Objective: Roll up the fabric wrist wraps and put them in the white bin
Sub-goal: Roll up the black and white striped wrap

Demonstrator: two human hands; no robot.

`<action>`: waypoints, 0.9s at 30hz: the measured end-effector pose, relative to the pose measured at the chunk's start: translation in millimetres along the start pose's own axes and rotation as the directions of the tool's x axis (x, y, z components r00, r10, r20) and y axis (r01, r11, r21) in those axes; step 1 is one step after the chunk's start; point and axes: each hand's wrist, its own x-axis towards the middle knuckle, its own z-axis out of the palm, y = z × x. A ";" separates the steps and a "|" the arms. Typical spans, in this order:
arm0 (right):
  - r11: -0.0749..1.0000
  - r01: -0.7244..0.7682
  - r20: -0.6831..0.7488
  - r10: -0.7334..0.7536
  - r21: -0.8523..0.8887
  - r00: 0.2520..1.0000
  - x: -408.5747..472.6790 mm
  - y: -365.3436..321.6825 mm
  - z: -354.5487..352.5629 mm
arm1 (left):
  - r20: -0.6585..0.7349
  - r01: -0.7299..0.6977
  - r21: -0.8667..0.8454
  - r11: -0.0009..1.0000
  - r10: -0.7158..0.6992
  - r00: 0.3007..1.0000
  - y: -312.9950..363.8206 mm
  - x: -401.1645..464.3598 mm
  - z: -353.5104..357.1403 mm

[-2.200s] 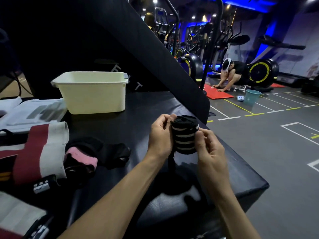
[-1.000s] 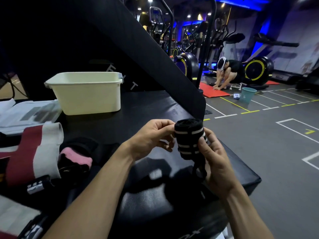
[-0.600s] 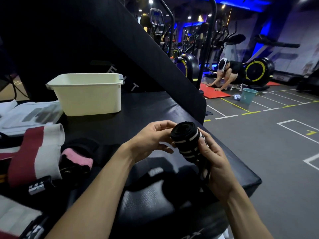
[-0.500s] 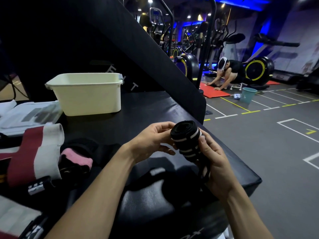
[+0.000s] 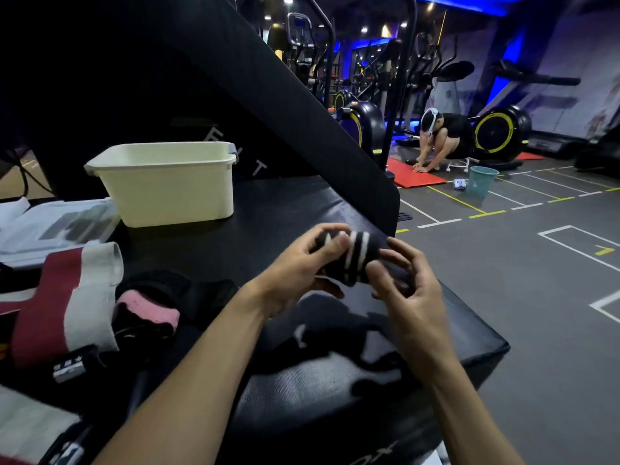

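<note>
A rolled black wrist wrap with white stripes (image 5: 355, 255) lies tilted between my hands above the black padded platform (image 5: 335, 380). My left hand (image 5: 298, 276) grips its left end with the thumb over the top. My right hand (image 5: 407, 290) touches its right end with thumb and fingertips, the other fingers spread. The white bin (image 5: 167, 182) stands at the far left of the platform, apart from my hands; its inside is hidden. A black and pink wrap (image 5: 147, 305) lies unrolled to the left.
A maroon and white fabric band (image 5: 63, 297) and papers (image 5: 57, 226) lie at the left. A slanted black pad (image 5: 268, 95) rises behind the platform. The platform's right edge drops to the gym floor, where a person (image 5: 439, 139) crouches by a red mat near exercise machines.
The roll has turned from upright to lying nearly sideways between my hands. My left hand has closed over its end, and my right hand has loosened to the fingertips.
</note>
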 end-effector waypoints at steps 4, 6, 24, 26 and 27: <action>0.993 -0.045 -0.066 0.052 0.107 0.996 3.3 -1.1 -2.5 | -0.088 -0.032 -0.134 0.991 0.020 0.996 0.9 2.9 -11.6; 0.991 -0.046 -0.089 0.058 0.126 0.994 2.3 -3.0 -2.2 | -0.070 -0.035 -0.127 0.991 0.026 0.997 -0.9 2.8 -12.2; 0.851 -0.315 0.094 0.305 0.420 0.948 1.7 -12.1 19.9 | -0.145 0.098 -0.265 0.959 -0.140 0.979 -0.4 4.3 -2.1; 0.847 -0.350 0.091 0.344 0.399 0.935 2.0 -8.6 20.0 | -0.093 0.150 -0.365 0.919 -0.196 0.976 4.7 2.2 -1.7; 0.843 -0.359 0.097 0.350 0.400 0.932 2.6 -7.5 19.1 | -0.054 0.180 -0.395 0.901 -0.219 0.974 6.8 1.0 -0.8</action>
